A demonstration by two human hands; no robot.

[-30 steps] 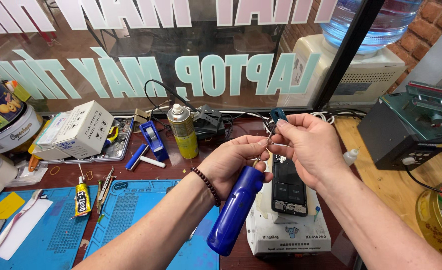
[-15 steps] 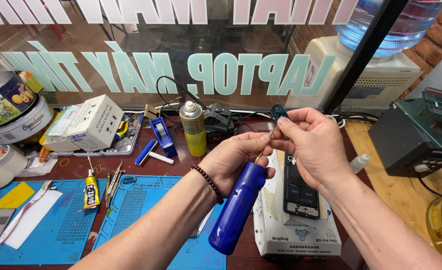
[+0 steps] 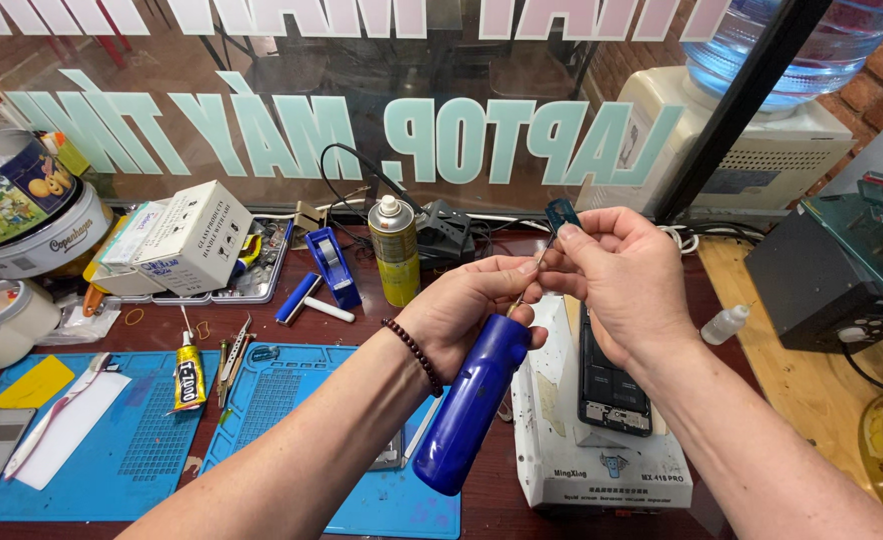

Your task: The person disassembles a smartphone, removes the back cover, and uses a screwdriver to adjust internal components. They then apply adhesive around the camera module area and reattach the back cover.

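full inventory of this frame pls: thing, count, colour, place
electric screwdriver: 1, blue, held upright-tilted at centre
bit: 1, thin metal, at the screwdriver's tip
small holder: 1, dark blue, above the right fingers
phone: 1, black, on the white heating pad
heating pad: 1, white, right of centre
spray can: 1, yellow-green, back centre
work mats: 2, blue, front left
glue tube: 1, yellow-black, on the left mat
tape dispenser: 1, blue, beside the can
cardboard box: 1, white, back left
dropper bottle: 1, white, right
water jug: 1, clear blue, top right
left hand: grips the screwdriver
right hand: pinches the bit
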